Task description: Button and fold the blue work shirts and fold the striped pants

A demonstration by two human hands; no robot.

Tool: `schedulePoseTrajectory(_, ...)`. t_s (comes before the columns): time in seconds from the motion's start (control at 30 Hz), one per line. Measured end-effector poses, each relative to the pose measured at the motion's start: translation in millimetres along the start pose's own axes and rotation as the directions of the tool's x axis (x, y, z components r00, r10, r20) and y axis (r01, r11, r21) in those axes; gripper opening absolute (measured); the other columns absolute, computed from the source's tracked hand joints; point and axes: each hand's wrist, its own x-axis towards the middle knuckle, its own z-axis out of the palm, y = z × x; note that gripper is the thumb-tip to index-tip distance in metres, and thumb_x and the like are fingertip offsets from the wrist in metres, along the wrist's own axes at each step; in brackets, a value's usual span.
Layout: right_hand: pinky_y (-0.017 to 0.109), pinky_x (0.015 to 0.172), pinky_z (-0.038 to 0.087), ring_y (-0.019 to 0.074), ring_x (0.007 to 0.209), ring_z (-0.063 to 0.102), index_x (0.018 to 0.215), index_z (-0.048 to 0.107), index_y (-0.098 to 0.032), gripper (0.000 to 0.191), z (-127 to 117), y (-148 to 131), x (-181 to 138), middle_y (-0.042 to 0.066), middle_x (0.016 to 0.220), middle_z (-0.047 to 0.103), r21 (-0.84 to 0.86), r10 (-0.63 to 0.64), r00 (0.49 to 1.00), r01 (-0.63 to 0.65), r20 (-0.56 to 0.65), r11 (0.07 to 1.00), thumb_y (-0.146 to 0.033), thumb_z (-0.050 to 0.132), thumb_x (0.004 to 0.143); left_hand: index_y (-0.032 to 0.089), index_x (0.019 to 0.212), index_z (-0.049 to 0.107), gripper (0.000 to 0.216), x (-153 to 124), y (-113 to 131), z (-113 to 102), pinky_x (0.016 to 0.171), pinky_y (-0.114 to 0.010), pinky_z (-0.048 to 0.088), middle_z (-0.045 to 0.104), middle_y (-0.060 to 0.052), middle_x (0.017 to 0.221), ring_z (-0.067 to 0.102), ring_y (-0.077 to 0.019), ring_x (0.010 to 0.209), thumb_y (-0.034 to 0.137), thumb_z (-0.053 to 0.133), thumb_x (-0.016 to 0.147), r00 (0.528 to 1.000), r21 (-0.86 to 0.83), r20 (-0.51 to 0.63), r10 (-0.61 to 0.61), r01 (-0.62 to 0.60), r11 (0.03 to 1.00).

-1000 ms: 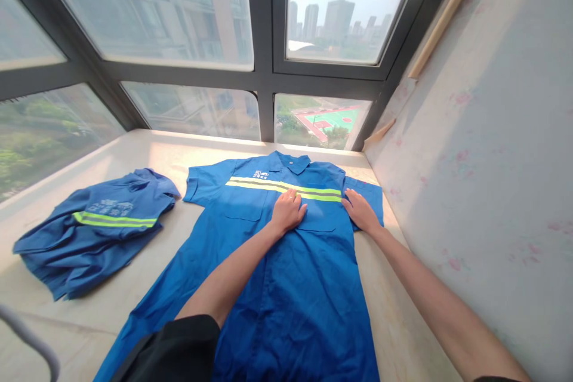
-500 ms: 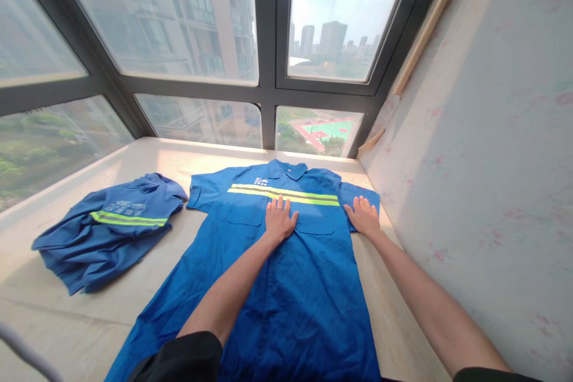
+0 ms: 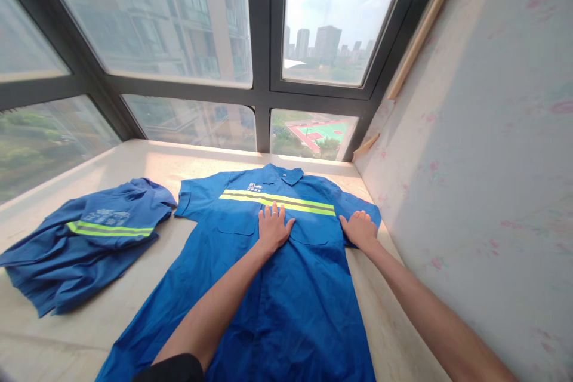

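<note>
A blue short-sleeved work shirt with a yellow-green reflective chest stripe lies spread flat, front up, collar toward the window. My left hand rests flat on its chest just below the stripe, fingers stretched out. My right hand lies flat on the shirt's right sleeve near the armpit seam, fingers spread. Neither hand holds anything.
A second blue shirt with the same stripe lies crumpled on the left of the pale stone ledge. Dark-framed windows close the far side. A papered wall rises along the right edge.
Both hands have slid slightly toward me down the shirt. My left hand turned from angled right to pointing straight ahead. The view has shifted a little.
</note>
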Motion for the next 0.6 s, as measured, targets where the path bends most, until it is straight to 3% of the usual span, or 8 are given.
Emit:
schedulePoseTrajectory(0.07,0.05,0.091,0.048,0.0394,0.116,0.06,0.122,0.064,-0.001,0.063,-11,1,11,0.03,0.13,0.059,0.017,0.034,0.987,-0.037,0.156,0.999,-0.054,0.042,0.096,0.016,0.141,0.053,0.064,12,-11,-9,0.103,-0.053,0.041,0.054,-0.019,0.144,0.049,-0.0382,0.131,0.059,0.036,0.097,0.999,-0.049,0.027,0.042,-0.041,0.998)
schedulePoseTrajectory(0.13,0.051,0.09,0.048,0.0383,0.111,0.063,0.116,0.068,-0.006,0.058,-19,0,24,0.026,0.127,0.062,0.023,0.019,0.976,-0.025,0.216,0.999,-0.054,0.041,0.097,0.018,0.139,0.053,0.058,31,-31,-17,0.096,-0.043,0.047,0.064,-0.015,0.132,0.059,-0.0312,0.119,0.054,0.032,0.1,0.998,-0.145,0.024,0.066,-0.061,0.988)
schedulePoseTrajectory(0.23,0.048,0.096,0.046,0.0355,0.115,0.062,0.118,0.066,-0.011,0.047,-23,-13,41,0.023,0.128,0.062,0.056,-0.197,0.98,0.194,0.044,0.979,-0.043,0.037,0.1,0.018,0.136,0.056,0.047,70,-72,-28,0.099,-0.036,0.046,0.067,-0.012,0.128,0.061,-0.0255,0.117,0.038,0.033,0.101,0.999,-0.176,-0.043,0.029,-0.036,0.984)
schedulePoseTrajectory(0.3,0.045,0.103,0.042,0.0333,0.125,0.056,0.125,0.062,-0.013,0.045,-21,-32,53,0.022,0.135,0.059,0.073,-0.386,0.917,0.393,-0.098,0.917,-0.039,0.035,0.101,0.016,0.138,0.054,0.047,96,-101,-33,0.103,-0.039,0.043,0.064,-0.014,0.132,0.058,-0.0276,0.121,0.034,0.035,0.099,0.999,-0.094,-0.045,0.004,-0.008,0.996)
schedulePoseTrajectory(0.37,0.046,0.109,0.038,0.032,0.134,0.048,0.136,0.055,-0.014,0.048,-15,-55,67,0.02,0.146,0.051,0.095,-0.493,0.856,0.509,-0.155,0.855,-0.04,0.035,0.101,0.016,0.142,0.05,0.05,118,-125,-35,0.107,-0.041,0.041,0.057,-0.014,0.142,0.051,-0.0284,0.132,0.035,0.036,0.098,0.999,-0.036,0.002,0.042,-0.042,0.998)
schedulePoseTrajectory(0.43,0.05,0.111,0.035,0.0333,0.14,0.041,0.143,0.048,-0.013,0.054,-7,-80,81,0.02,0.152,0.044,0.119,-0.521,0.84,0.539,-0.154,0.834,-0.044,0.036,0.1,0.016,0.145,0.046,0.053,136,-143,-32,0.111,-0.042,0.036,0.049,-0.014,0.15,0.041,-0.0278,0.141,0.039,0.037,0.098,0.997,-0.005,0.042,0.068,-0.068,0.998)
schedulePoseTrajectory(0.6,0.055,0.113,0.029,0.0361,0.145,0.032,0.149,0.042,-0.015,0.06,15,-115,102,0.019,0.157,0.036,0.137,-0.469,0.882,0.471,-0.042,0.872,-0.05,0.035,0.101,0.017,0.15,0.04,0.063,156,-169,-11,0.117,-0.048,0.026,0.035,-0.012,0.159,0.027,-0.0311,0.149,0.052,0.028,0.099,0.978,0.022,0.209,-0.004,-0.001,1.0)
